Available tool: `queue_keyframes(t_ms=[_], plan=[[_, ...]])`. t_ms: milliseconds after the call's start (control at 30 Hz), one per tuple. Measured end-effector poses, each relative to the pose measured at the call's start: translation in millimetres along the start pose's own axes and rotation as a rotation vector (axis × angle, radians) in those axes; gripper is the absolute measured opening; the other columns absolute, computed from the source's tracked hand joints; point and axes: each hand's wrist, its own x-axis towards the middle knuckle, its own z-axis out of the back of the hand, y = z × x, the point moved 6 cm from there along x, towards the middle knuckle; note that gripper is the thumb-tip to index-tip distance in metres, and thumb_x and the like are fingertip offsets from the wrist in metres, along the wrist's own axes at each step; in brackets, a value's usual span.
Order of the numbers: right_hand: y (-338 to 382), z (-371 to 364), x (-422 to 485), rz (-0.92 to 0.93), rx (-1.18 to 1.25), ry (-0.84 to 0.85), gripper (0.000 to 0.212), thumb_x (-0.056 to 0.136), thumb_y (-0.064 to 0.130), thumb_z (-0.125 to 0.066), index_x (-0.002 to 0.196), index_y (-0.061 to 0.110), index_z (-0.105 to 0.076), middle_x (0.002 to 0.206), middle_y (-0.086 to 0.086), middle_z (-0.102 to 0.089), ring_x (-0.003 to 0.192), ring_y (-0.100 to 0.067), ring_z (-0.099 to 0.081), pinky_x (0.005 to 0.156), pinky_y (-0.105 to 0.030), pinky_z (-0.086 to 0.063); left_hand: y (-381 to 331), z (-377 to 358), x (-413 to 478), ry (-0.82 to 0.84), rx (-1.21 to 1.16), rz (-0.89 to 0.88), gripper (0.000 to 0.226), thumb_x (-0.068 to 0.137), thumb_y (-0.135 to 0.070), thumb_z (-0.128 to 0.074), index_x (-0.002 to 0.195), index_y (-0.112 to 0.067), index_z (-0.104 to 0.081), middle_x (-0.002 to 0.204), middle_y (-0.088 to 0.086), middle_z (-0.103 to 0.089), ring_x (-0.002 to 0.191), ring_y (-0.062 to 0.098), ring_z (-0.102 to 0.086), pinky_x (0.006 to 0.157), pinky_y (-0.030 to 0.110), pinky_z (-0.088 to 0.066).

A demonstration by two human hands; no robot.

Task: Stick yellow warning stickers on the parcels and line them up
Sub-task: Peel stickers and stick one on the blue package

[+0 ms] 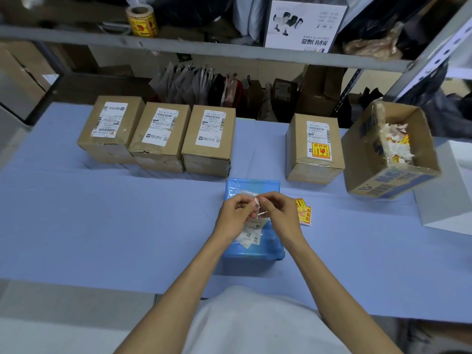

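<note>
Shirt front [245, 323] sits at the bottom edge. Above it, L hand [236, 215] and R hand [279, 213] meet over the blue parcel [255, 186] at mid-table, fingertips of both pinching a small white slip [256, 201], prob. a sticker w/ backing. To do it well: peel from one corner, keep the glue side off the skin, lay it on bare wrap beside the address label [251, 235], and smooth outward. Spare yellow stickers [304, 213] lie just right of the parcel. Can't tell if the backing is off; hands hide the slip's face.
</note>
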Motion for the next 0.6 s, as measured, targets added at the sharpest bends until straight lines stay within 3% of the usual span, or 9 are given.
queue_keyframes(t_ms=[167,333,433,533,600], plan=[[2.6,-0.3,-1.0,0.001,0.003,0.01,0.009,0.085,0.007,-0.066,0.082,0.013,-0.072,0.08,-0.005,-0.073,0.077,-0.02,-0.071,0.072,-0.033,-0.059,-1.1,1.2,0.3,0.001,0.051,-0.023,0.008,0.091,-0.005,-0.057,0.091,-0.004,-0.065,0.073,0.005,-0.063,0.063,0.007,-0.06,0.065,0.017,-0.051],[-0.5,6.3,1.9,-0.064,0.076,-0.094,0.013,0.086,0.002,-0.062,0.075,0.008,-0.067,0.072,-0.011,-0.069,0.064,-0.019,-0.068,0.065,-0.033,-0.056,1.6,4.6,2.5,-0.055,0.068,0.026,0.014,0.083,-0.012,-0.056,0.073,-0.021,-0.06,0.074,0.001,-0.067,0.079,0.023,-0.068,0.077,0.036,-0.052],[-0.5,9.3,2.4,-0.093,0.109,-0.122,0.01,0.087,0.002,-0.061,0.079,0.003,-0.066,0.071,-0.012,-0.068,0.059,-0.016,-0.067,0.059,-0.026,-0.055,1.9,9.1,4.9,-0.121,0.039,0.073,0.02,0.089,-0.009,-0.048,0.071,-0.019,-0.05,0.081,0.006,-0.061,0.073,0.016,-0.068,0.064,0.024,-0.048],[2.7,4.3,1.7,-0.074,0.094,-0.071,0.01,0.089,0.004,-0.06,0.081,0.001,-0.065,0.072,-0.015,-0.068,0.061,-0.019,-0.068,0.06,-0.027,-0.057,-1.5,6.4,3.4,-0.107,0.117,0.05,0.024,0.092,-0.024,-0.058,0.074,-0.015,-0.045,0.08,0.003,-0.057,0.063,0.006,-0.06,0.053,0.011,-0.04],[4.3,0.1,2.0,-0.071,0.097,-0.034,0.01,0.089,0.003,-0.059,0.081,0.002,-0.065,0.072,-0.016,-0.069,0.062,-0.021,-0.068,0.061,-0.028,-0.057,-2.4,5.2,2.6,-0.101,0.202,0.02,0.03,0.089,-0.033,-0.064,0.072,-0.016,-0.045,0.074,-0.002,-0.057,0.06,0.009,-0.053,0.052,0.013,-0.038]])
